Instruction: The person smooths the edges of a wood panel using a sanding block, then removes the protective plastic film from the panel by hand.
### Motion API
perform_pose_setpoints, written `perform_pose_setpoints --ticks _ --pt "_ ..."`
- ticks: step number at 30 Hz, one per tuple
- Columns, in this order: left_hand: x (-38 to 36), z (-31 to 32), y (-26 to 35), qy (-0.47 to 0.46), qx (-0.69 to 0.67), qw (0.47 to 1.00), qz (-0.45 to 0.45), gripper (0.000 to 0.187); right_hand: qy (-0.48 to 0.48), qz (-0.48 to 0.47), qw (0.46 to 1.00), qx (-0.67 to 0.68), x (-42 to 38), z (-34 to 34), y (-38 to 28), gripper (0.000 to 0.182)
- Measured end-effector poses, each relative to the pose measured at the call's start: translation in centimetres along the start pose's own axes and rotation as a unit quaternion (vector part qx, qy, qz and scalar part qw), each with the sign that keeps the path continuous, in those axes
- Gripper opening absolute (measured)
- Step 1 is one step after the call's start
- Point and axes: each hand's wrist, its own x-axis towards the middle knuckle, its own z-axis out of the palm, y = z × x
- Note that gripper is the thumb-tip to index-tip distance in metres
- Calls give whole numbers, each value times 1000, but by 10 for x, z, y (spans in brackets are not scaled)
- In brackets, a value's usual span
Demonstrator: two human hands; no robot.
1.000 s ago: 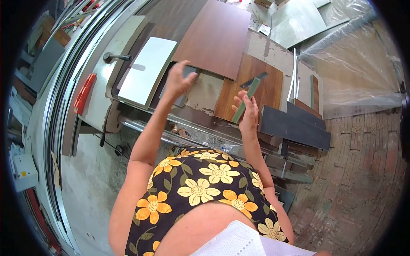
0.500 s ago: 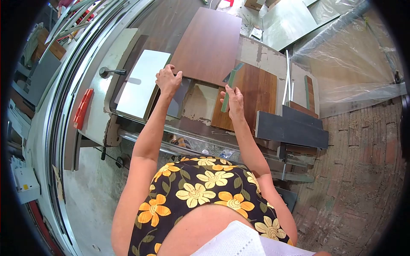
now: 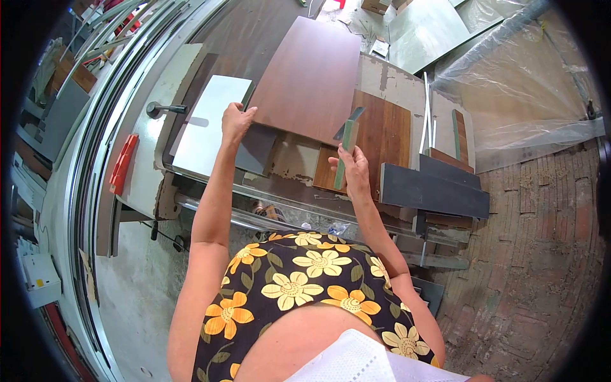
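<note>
My left hand (image 3: 238,122) is closed at the near left corner of a smooth brown panel (image 3: 309,76), fingers curled on its edge. Beside that hand, on the left, lies a white panel (image 3: 207,130). A grey panel (image 3: 258,149) shows partly from under the brown one. My right hand (image 3: 355,170) grips a narrow green-edged strip (image 3: 347,137), held upright and tilted, with a dark flat part crossing near its top. Behind the strip is a wood-grain panel (image 3: 385,137), overlapped in part by the brown panel.
Dark grey boards (image 3: 433,191) stick out over the table's right front edge. White thin strips (image 3: 425,118) lie behind them. On the left are a black-handled lever (image 3: 167,108) and a red tool (image 3: 124,164). Plastic sheeting (image 3: 509,114) hangs at the right, above a brick floor (image 3: 528,242).
The brown panel has shifted slightly toward me, with my left hand at its corner moving left and down. My right hand has come a little nearer, turning the green-edged strip more upright.
</note>
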Motion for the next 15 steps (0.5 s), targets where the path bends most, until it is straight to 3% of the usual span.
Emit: perform_pose_setpoints --ticks 3,6,9,15 --pt "-6 -10 -1 -115 -6 992 -45 47 -17 7 1000 -2 -16 0 5 25" --pt "-16 -19 2 -115 68 989 -64 51 -26 15 999 -10 -32 -2 7 27" --pt "-21 -42 7 -179 92 978 -52 57 -28 23 999 -12 -47 -5 6 29" --pt "-56 -59 23 -227 -168 947 -153 51 -48 52 997 -15 -84 -17 -9 32"
